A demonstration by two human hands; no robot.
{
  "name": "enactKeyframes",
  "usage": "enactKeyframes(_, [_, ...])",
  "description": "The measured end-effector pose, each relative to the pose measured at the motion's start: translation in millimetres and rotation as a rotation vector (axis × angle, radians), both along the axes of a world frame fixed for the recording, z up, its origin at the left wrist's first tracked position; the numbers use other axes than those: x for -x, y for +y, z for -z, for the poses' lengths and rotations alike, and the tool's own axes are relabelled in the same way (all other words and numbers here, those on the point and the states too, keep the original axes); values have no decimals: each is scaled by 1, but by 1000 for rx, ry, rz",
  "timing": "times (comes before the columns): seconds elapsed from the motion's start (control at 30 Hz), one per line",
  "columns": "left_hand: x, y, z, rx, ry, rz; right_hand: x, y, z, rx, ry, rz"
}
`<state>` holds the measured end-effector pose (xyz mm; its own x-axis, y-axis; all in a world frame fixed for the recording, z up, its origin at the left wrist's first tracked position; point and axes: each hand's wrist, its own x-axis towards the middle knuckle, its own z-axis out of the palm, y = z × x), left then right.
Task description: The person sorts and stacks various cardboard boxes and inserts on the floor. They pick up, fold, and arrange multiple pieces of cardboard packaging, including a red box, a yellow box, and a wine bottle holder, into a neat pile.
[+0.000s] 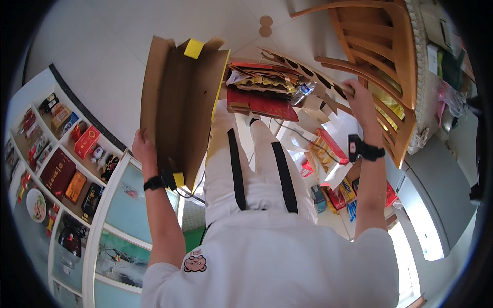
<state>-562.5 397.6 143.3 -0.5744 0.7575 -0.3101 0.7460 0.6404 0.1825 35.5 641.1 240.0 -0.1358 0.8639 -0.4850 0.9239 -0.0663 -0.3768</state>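
My left hand (145, 149) grips the side of a long, open cardboard box (181, 104), brown inside with yellow outer faces and flaps. In my right hand (356, 96) is the end of a cardboard sheet with a row of cut-out holes (308, 71), held apart from the box. Between the two, near my feet, lies a stack of flattened cardboard (265, 77) with a red panel (262, 104) at its near side. A clear plastic bottle (304, 92) rests against the right side of the stack.
Wooden chairs (385, 50) and a table with a lace-edged cloth (420, 84) stand at the right. Boxes and snack packets (335, 194) lie on the floor at lower right. A white shelf cabinet (96, 215) fills the left. Two round cardboard discs (265, 27) lie on the floor ahead.
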Motion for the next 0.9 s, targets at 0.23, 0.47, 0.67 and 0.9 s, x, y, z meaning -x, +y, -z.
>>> enactKeyframes(0.23, [32,96,178,139,-151,232,7,-7,33,-114,-42,60])
enactKeyframes(0.47, [81,134,335,410,-325,144,-28,-59,16,-94,-261,714])
enactKeyframes(0.67, [25,175,335,494,-159,297,-99,-157,-5,-59,-101,1266])
enactKeyframes(0.9, [-171,223,252,-19,-299,730,-155,-235,-37,39,-141,1195])
